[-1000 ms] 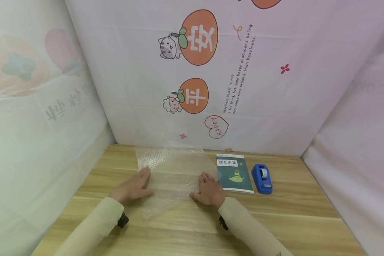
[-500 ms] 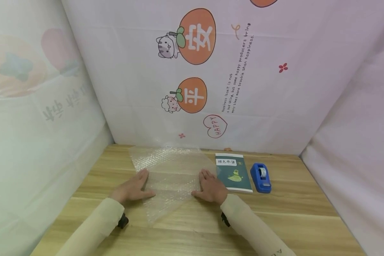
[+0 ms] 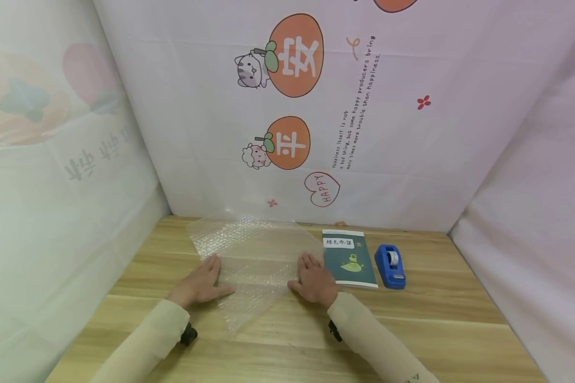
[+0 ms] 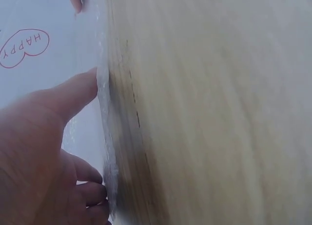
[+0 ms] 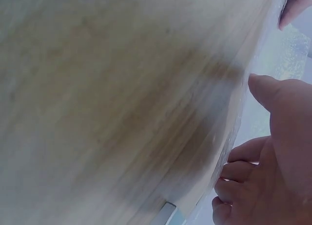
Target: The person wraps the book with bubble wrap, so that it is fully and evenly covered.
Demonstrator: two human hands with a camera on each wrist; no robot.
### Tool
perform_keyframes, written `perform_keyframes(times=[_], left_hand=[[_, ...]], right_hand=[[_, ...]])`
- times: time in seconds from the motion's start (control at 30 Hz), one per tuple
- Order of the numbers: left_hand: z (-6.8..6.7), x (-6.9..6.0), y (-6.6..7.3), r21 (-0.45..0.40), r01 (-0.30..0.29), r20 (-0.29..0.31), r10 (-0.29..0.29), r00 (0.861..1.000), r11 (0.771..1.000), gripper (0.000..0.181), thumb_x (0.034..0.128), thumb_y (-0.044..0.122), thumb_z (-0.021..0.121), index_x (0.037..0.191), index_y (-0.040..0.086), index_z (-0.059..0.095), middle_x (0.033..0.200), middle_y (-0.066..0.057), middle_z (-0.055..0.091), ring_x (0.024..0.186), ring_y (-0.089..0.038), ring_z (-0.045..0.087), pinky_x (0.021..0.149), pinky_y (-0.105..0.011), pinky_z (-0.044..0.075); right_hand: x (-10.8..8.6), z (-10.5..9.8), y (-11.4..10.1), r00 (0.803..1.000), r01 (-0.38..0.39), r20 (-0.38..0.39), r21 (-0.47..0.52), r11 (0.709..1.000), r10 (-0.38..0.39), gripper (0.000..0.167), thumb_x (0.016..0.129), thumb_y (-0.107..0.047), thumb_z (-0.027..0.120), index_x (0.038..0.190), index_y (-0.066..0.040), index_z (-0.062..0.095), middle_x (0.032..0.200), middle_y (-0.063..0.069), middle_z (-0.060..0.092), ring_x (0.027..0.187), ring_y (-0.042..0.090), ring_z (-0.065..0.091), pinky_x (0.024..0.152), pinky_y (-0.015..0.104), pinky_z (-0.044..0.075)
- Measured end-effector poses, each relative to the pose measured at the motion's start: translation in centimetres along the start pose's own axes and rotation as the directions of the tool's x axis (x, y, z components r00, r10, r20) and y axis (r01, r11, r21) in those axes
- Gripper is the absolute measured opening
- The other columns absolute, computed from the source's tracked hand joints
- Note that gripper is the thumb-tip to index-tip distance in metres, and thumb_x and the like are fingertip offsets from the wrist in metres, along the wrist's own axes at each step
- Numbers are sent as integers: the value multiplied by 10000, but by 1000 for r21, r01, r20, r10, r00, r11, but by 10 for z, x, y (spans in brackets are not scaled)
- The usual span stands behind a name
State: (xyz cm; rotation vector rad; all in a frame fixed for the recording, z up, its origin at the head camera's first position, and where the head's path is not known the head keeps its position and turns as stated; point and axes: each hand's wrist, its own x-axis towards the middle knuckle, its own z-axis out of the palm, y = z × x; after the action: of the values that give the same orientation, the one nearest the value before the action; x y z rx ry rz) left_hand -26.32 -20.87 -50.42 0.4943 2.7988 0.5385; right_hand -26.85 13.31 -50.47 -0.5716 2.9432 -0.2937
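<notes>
A clear sheet of bubble wrap (image 3: 254, 260) lies on the wooden table, turned at an angle, with one corner pointing toward the person. On its left edge rests the left hand (image 3: 201, 282), fingers extended and thumb spread inward. The right hand (image 3: 314, 279) rests on the right part of the sheet in the same flat way. In the left wrist view, the thumb and fingertips of the left hand (image 4: 53, 147) touch the thin edge of the sheet (image 4: 103, 103). The right wrist view has the right hand (image 5: 278, 147) with its fingertips against the sheet.
Right of the sheet lies a green booklet (image 3: 350, 260), close by the right hand. A blue tape dispenser (image 3: 391, 267) stands beyond it. Printed white cloth (image 3: 388, 197) walls off the back and both sides of the wooden table (image 3: 287, 351).
The bubble wrap has turned counterclockwise under the hands, its far left corner swinging left and its near corner shifting right. Both hands stay flat on it, nearly in place.
</notes>
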Motion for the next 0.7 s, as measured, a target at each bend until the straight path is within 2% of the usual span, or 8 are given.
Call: perform_keyframes(times=[0.47,0.7], left_hand=[[4,1,11,34,73,-31,-72,997,997,1035,1040,557,582,1585,-212,155,1691,-409,69,1607,-547,90,1333,-624,142],[8,0,16,44,96,-50,-94,994,994,1031,1044,560,574,1571,-230,171,1685,-419,96,1610,-542,98,1336,-616,146]], right_hand=[[1,0,-17,998,40,47,23,999,-41,820,1089,-484,531,1620,93,290,1731,258,249,1634,394,230,1337,514,255],[1,4,-24,997,61,48,-15,998,-60,810,1096,-507,502,1626,71,297,1726,255,266,1631,390,246,1339,518,248]])
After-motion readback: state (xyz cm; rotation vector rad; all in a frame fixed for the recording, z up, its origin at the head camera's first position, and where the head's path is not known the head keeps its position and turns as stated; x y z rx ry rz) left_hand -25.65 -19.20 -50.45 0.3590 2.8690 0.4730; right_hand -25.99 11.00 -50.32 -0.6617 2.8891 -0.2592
